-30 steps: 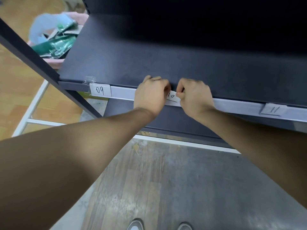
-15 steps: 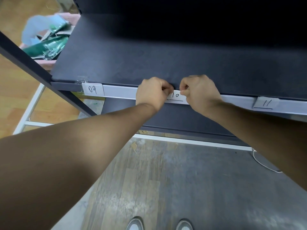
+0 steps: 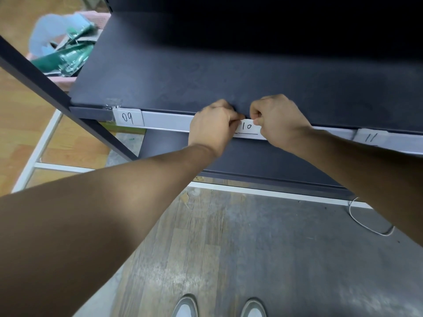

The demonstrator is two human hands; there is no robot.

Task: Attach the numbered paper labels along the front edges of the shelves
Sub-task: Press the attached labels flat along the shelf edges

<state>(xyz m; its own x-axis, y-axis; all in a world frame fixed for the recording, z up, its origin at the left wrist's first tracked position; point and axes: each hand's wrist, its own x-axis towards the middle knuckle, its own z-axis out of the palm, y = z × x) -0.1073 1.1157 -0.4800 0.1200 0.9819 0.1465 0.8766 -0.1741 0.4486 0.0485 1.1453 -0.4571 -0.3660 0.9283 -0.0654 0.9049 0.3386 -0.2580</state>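
White paper label marked "10" (image 3: pixel 247 128) sits flat on the pale grey front strip (image 3: pixel 167 121) of the dark matte shelf board (image 3: pixel 206 69), face toward the camera, digits upright, long axis running along the strip. Left hand (image 3: pixel 214 126) covers its left end, fingers curled, thumb and fingertip pinching the upper left corner. Right hand (image 3: pixel 278 121) is curled the same way and pinches the upper right corner. Same strip: white paper label marked "09" (image 3: pixel 128 117) near the left end with clear tape at its top, and white paper label marked "11" (image 3: pixel 370 137) well to the right. Below is a worn grey plank floor (image 3: pixel 274 259), a thin white cable (image 3: pixel 366 225) and grey shoe tips (image 3: pixel 185 307). Far left, a pink plastic basket (image 3: pixel 66 80) holds green packets.
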